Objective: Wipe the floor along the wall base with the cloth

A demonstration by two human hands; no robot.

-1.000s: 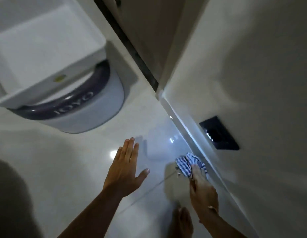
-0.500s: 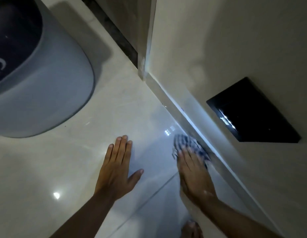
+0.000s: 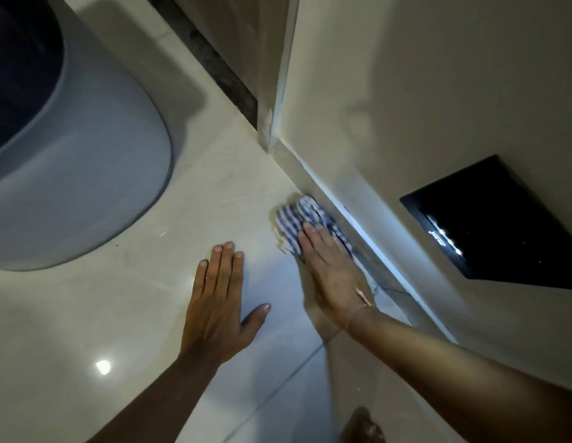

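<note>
A blue-and-white striped cloth [image 3: 299,219] lies bunched on the glossy pale floor tiles [image 3: 214,193], touching the skirting [image 3: 345,203] at the wall base. My right hand [image 3: 331,270] lies flat on the cloth's near part, fingers stretched out and pressing it down. Part of the cloth is hidden under that hand. My left hand [image 3: 219,302] rests flat on the floor to the left of the cloth, fingers together, thumb out, holding nothing.
A big grey round tub [image 3: 86,174] stands on the floor at the left. A black plate [image 3: 498,219] is set low in the wall [image 3: 438,91] at the right. A dark threshold strip [image 3: 220,65] and a door-frame corner [image 3: 272,129] lie ahead. My foot [image 3: 363,426] shows at the bottom.
My right hand has pushed the cloth forward along the skirting, toward the door-frame corner. The view has dropped closer to the floor. My left hand stays flat on the tiles.
</note>
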